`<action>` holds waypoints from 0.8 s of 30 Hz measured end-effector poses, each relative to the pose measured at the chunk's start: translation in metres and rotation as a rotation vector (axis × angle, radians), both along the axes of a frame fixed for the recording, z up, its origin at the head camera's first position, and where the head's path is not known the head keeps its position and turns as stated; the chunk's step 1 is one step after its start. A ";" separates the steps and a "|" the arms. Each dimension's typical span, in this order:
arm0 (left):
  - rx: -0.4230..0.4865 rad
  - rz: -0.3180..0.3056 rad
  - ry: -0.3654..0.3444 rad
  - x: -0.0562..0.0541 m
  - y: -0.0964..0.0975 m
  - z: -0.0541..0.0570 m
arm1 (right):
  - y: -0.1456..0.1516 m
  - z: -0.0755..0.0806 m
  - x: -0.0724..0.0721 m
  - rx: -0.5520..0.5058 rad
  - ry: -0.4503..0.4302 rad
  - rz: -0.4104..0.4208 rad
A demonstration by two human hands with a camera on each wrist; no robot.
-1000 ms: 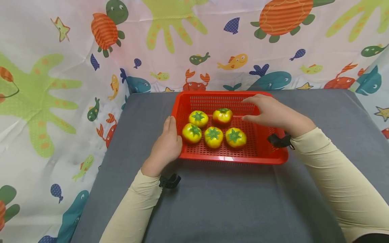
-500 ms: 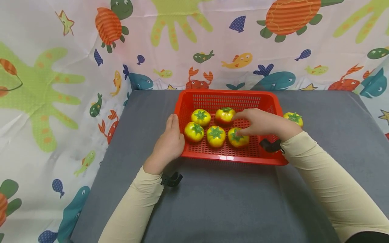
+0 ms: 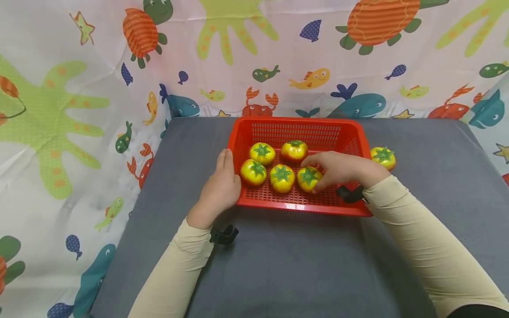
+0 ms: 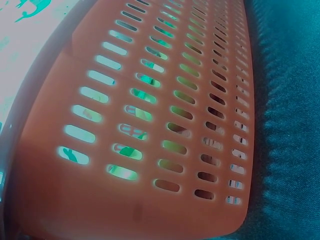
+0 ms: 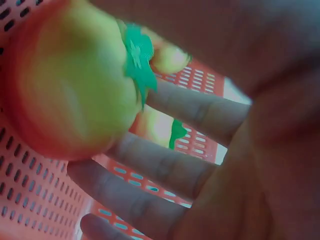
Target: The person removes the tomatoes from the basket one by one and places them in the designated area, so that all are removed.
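Note:
Several glossy yellow tomatoes with green star-shaped tops lie in a red plastic basket (image 3: 302,207). My right hand (image 3: 342,170) reaches in over the right side and grips the front-right tomato (image 3: 308,177), thumb in front and a finger behind. Close up in the right wrist view, that tomato (image 5: 75,85) shows a reddish underside, with fingers (image 5: 145,200) along it. My left hand (image 3: 220,187) rests with straight fingers against the basket's left side; its thumb is hidden. Only the slotted basket wall (image 4: 140,200) shows in the left wrist view, without the hand.
Another yellow tomato (image 3: 383,158) sits on the grey tabletop (image 3: 294,265), just outside the basket's right wall. Inside the basket, the other tomatoes (image 3: 282,178) lie left of and behind my right hand. A sea-animal-print curtain (image 3: 278,53) hangs behind and to the left.
My right hand has moved left and down from above the basket's right end onto the front-right tomato. The tomato outside the basket has come into view. My left hand stays in place.

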State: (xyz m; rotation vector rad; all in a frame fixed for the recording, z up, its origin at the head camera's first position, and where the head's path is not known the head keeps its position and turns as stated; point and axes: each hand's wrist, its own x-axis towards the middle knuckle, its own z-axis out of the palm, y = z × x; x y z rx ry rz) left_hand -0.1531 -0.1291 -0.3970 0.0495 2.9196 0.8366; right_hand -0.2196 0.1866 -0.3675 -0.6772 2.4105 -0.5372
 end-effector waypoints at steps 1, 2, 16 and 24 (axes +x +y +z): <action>0.000 -0.001 0.002 0.000 0.000 0.000 | 0.000 0.000 0.000 0.000 -0.005 -0.005; 0.000 -0.002 0.003 0.001 0.000 0.000 | 0.000 -0.001 0.000 0.005 -0.008 -0.012; 0.005 -0.006 0.013 0.002 0.001 0.000 | 0.005 -0.003 -0.002 -0.006 0.053 0.001; -0.011 0.001 0.000 0.001 0.000 0.001 | 0.009 0.006 0.000 -0.015 0.098 -0.027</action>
